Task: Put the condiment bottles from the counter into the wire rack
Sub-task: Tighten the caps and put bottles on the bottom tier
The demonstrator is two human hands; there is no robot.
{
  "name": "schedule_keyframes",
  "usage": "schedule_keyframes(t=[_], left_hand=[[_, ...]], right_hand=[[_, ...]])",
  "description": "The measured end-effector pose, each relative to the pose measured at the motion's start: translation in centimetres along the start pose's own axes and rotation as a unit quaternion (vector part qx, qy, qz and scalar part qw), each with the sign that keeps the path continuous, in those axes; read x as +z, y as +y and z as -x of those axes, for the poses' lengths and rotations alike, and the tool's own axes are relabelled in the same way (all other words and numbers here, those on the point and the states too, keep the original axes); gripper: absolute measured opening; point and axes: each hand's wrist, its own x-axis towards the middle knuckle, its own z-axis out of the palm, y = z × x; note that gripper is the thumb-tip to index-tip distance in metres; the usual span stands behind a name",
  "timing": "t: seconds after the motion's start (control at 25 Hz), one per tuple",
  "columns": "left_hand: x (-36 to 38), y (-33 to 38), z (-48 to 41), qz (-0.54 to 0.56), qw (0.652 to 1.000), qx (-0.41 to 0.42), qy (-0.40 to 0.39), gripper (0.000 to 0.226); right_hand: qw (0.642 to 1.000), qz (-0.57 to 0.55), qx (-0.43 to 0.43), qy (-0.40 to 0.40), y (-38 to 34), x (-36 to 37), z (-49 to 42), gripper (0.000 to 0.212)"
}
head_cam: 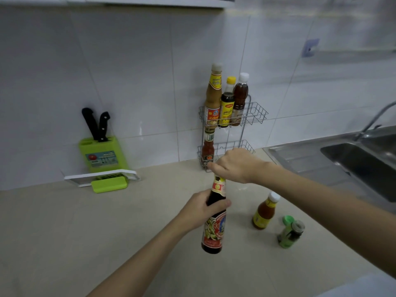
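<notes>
Item in hand: dark sauce bottle [213, 219], tall, red-and-yellow neck label, pictured body label. It sits at centre frame, upright with a slight tilt. I cannot tell whether its base rests on the tabletop [85, 232] or is just clear of it.

Left hand [200, 211]: grip wrapped around the bottle's shoulder, thumb across the front.

Right hand [232, 166]: fingers curled closed over the bottle's cap, which is hidden beneath them. Whether it is tightening the cap or simply steadying it, I cannot say.

Step, as I judge it: one bottle taken up, cap being seen to, not yet carried to the rack.

Wire rack [255, 113]: two tiers, on the tiled wall at upper centre.
- Upper tier: three bottles at its left; free space at its right.
- Lower tier: one red sauce bottle [207, 150] at its left; the rest partly hidden by the right hand.

Next move, my estimate: lift the bottle up and away towards the rack, clear the front wire, lower it upright into a free slot.

Remaining on the tabletop, right of centre:
- orange sauce bottle [264, 212], white cap, standing.
- small green bottle [290, 233], its green flip lid open.

Surface: beige, matt, uncluttered.

Room:
- White wall tiles.
- Green knife block [102, 156] with two black-handled knives, left.
- Steel sink [364, 163] and tap, right edge.
</notes>
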Motion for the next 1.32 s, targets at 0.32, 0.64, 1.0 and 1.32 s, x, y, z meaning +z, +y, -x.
schedule_keyframes(t=[0.32,0.64,1.0,1.32], left_hand=[[-1.2,-1.8,-1.6,-0.029,0.996,-0.042,-0.072,0.036],[-2.8,-0.8,-5.1,0.154,0.967,-0.081,-0.184,0.030],[-2.1,-2.9,-12.1,0.160,0.976,-0.142,0.027,0.025],[-3.9,-5.3,-18.0,0.131,0.944,-0.252,0.167,0.008]], right_hand=[[0.937,-0.297,0.135,-0.123,0.1,2.3,-0.1,0.053],[0.720,-0.678,0.146,-0.023,2.7,4.9,0.4,0.033],[0.658,-0.649,0.338,0.176,6.9,8.6,-1.3,0.022],[0.605,-0.573,0.414,0.366,12.7,13.1,-2.1,0.019]])
